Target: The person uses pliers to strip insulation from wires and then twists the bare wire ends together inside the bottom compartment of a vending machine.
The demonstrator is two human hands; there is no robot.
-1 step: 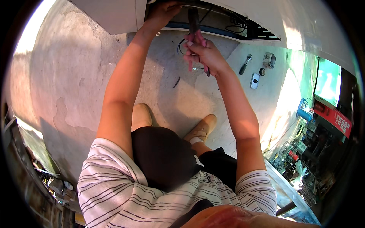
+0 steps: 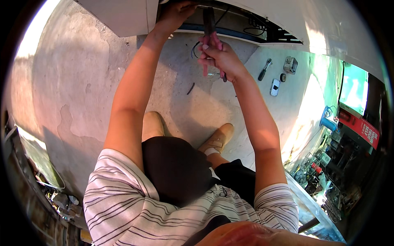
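My left hand [image 2: 175, 15] reaches up under the edge of a white panelled body [image 2: 127, 16]. Its fingers bend to the right and look closed, but what they grip is hidden at the top edge. In front of the dark opening [image 2: 242, 20], my right hand [image 2: 223, 59] is closed round a pink-handled tool that looks like pliers [image 2: 205, 69]. A thick black cylindrical piece [image 2: 209, 20] rises from this grip into the opening; whether it belongs to the tool I cannot tell. A thin dark wire [image 2: 193, 51] hangs beside the right hand.
On the concrete floor to the right lie a ratchet wrench [image 2: 265, 69], a metal block-like part [image 2: 290, 65], a small black ring [image 2: 283, 77] and a white-and-black box [image 2: 275, 87]. A blue spool [image 2: 328, 123] and cluttered parts [image 2: 324, 164] stand farther right. A short black strip [image 2: 191, 88] lies ahead of my shoes.
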